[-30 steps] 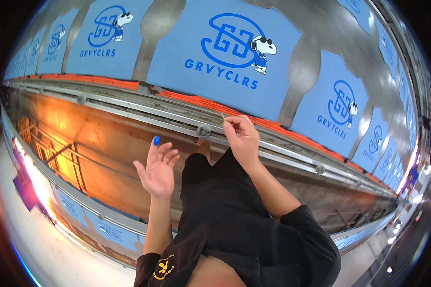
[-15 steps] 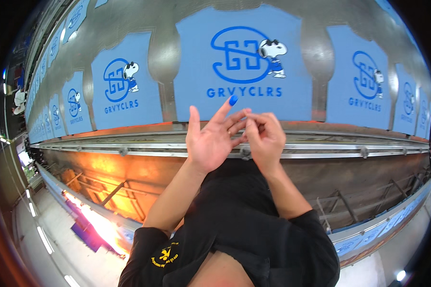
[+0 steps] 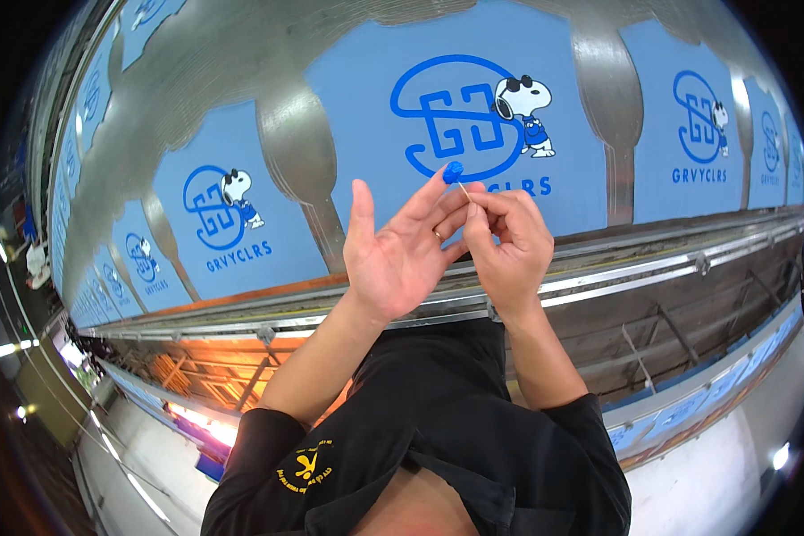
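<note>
My left hand (image 3: 395, 255) is palm up with its fingers spread. Its index fingertip carries a blue, paste-like dab (image 3: 454, 171), and a ring sits on another finger. My right hand (image 3: 514, 241) pinches a thin, pale, needle-like stick (image 3: 464, 190) between thumb and forefinger; its upper end meets the blue dab. Both hands are over the near edge of a long metal table, in front of a light-blue shirt panel (image 3: 366, 107) that lies flat. The panel bears a blue printed emblem and a white cartoon dog, and my fingers cover some of its lettering.
More printed blue panels lie in a row on the left (image 3: 232, 205) and right (image 3: 688, 134), with shiny metal table surface (image 3: 609, 89) between them. A metal rail (image 3: 598, 279) runs along the near edge. Behind me is another table (image 3: 688, 406) with panels, and an orange glow (image 3: 214, 380).
The view has turned and shifted, so the table now slants. My right hand has drawn slightly away from the left fingers, and the stick now shows against the blue dab, which looks rougher.
</note>
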`<state>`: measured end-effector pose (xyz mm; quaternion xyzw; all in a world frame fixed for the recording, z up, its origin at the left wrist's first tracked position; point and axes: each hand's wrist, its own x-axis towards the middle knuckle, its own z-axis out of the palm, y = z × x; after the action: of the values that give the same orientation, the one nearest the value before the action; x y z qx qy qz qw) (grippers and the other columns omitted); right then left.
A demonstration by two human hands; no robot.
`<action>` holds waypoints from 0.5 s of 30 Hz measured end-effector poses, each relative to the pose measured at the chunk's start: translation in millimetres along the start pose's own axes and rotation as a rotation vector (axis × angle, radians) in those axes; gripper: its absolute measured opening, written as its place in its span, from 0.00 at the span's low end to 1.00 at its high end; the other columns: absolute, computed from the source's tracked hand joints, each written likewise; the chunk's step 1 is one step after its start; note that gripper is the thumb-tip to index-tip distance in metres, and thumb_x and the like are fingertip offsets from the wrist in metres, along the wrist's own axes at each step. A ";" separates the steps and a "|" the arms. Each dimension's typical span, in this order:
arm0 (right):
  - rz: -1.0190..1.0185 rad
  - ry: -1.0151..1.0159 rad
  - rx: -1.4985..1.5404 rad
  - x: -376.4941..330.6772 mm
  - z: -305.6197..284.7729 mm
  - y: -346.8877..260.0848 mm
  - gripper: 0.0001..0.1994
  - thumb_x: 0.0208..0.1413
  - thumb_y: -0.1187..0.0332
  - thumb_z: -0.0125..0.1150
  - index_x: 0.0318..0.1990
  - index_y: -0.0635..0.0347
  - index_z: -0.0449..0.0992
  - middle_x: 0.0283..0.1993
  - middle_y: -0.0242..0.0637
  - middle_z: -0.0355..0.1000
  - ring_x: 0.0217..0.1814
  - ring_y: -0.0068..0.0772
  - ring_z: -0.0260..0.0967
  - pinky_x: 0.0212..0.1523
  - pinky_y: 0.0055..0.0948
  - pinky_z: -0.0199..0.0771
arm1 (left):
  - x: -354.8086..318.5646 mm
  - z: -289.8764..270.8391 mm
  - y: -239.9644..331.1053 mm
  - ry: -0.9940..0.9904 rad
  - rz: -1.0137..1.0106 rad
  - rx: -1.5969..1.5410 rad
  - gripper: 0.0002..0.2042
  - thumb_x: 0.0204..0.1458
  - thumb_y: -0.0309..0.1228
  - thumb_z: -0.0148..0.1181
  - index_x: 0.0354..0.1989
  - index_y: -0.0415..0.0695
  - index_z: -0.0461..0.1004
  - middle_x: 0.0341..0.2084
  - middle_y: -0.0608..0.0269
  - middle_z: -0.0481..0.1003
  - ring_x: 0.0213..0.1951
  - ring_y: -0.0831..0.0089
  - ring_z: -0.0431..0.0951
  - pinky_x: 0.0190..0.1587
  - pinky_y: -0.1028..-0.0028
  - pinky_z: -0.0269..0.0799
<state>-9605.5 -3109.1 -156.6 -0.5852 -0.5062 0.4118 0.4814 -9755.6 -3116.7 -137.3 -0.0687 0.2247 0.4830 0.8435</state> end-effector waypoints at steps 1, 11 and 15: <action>0.009 0.025 -0.011 0.5 2.5 0.5 0.08 0.54 0.84 0.66 0.41 0.66 0.83 0.31 0.34 0.75 0.28 0.19 0.71 0.27 0.20 0.73 | 3.6 0.5 5.7 0.008 -0.033 0.024 0.48 0.60 0.75 0.19 0.75 0.52 0.63 0.74 0.51 0.60 0.75 0.54 0.55 0.75 0.48 0.46; 0.102 0.242 -0.128 0.0 42.2 -14.2 0.08 0.54 0.83 0.66 0.40 0.66 0.83 0.32 0.34 0.76 0.29 0.18 0.71 0.28 0.20 0.73 | 26.3 -31.9 56.9 -0.175 -0.226 -0.046 0.48 0.60 0.75 0.19 0.73 0.53 0.66 0.73 0.48 0.61 0.74 0.52 0.57 0.74 0.50 0.46; 0.156 0.306 -0.218 -4.1 40.2 -11.9 0.07 0.55 0.82 0.66 0.41 0.65 0.84 0.33 0.34 0.76 0.29 0.18 0.71 0.29 0.19 0.73 | 50.4 -42.2 73.6 -0.154 -0.238 0.029 0.48 0.60 0.75 0.21 0.73 0.54 0.65 0.74 0.41 0.58 0.75 0.46 0.55 0.76 0.45 0.43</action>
<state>-9647.4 -3106.9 -152.9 -0.7270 -0.4221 0.2968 0.4530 -9809.2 -3052.7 -189.9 -0.0455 0.1563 0.3800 0.9106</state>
